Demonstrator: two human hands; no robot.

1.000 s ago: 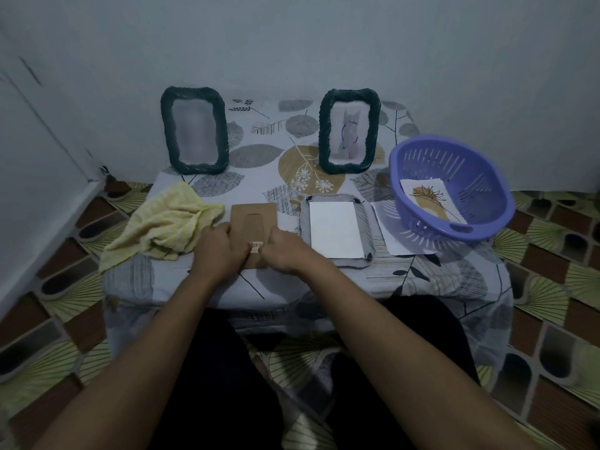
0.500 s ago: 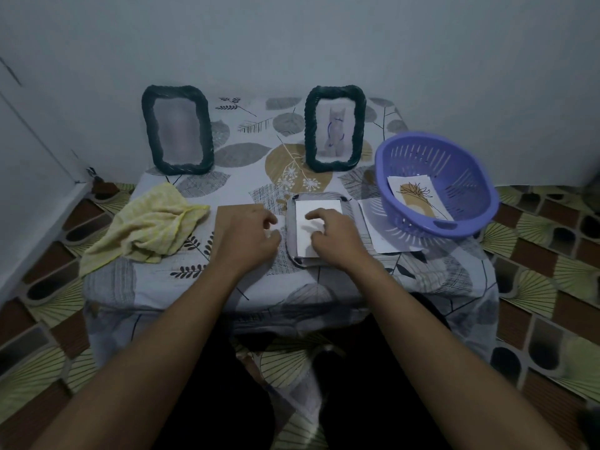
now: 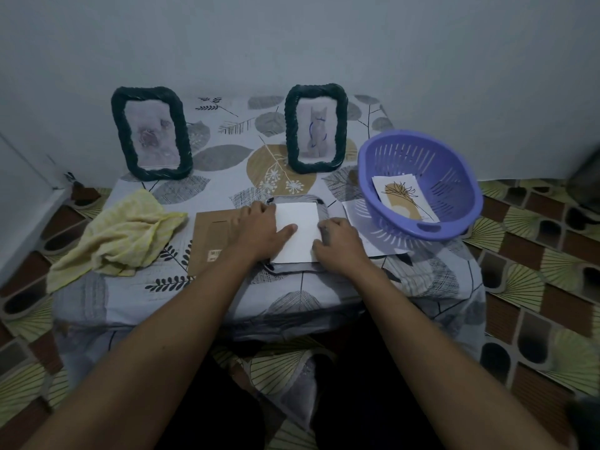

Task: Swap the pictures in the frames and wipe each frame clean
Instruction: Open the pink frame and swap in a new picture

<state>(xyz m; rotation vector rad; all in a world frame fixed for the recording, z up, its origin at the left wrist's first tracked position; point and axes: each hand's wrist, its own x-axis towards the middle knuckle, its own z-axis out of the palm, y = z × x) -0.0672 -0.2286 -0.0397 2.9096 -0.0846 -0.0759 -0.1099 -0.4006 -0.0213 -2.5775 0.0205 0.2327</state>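
Resting on one flat frame [image 3: 292, 268], two hands [image 3: 259, 233] [image 3: 337, 246]; two upright frames [image 3: 151, 134] [image 3: 316, 128] behind.

Both bare forearms reached forward and converged. The left hand [image 3: 259, 233] lay flat, palm down, thumb stretched rightward. The right hand [image 3: 339, 245] sat knuckles-up, fingers curled under; its grip was unclear

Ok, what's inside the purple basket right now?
One picture card with a tan and black plant drawing lies inside the purple basket. Whatever is under the card, and the card's back, cannot be seen.
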